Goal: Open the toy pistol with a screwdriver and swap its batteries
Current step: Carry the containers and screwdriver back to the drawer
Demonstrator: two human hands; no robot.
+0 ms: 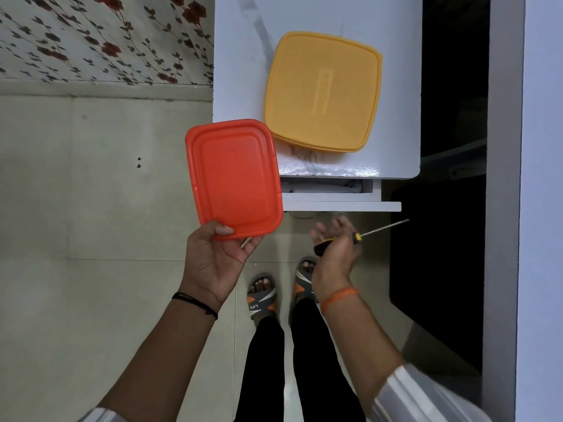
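My left hand [213, 257] grips the near edge of an orange-red rectangular box [233, 178] with its lid on, held in the air left of the small white table [243, 86]. My right hand [335, 251] holds a screwdriver [359, 236] with a black and yellow handle. Its thin metal shaft points right and slightly up, just below the table's drawer. No toy pistol or batteries are in view.
A square yellow-lidded box [323, 89] sits on the white table. Below the table top a drawer [332, 193] stands slightly open, with white cloth inside. A dark gap and a grey wall [502, 178] lie to the right. My sandalled feet [262, 293] stand on pale floor tiles.
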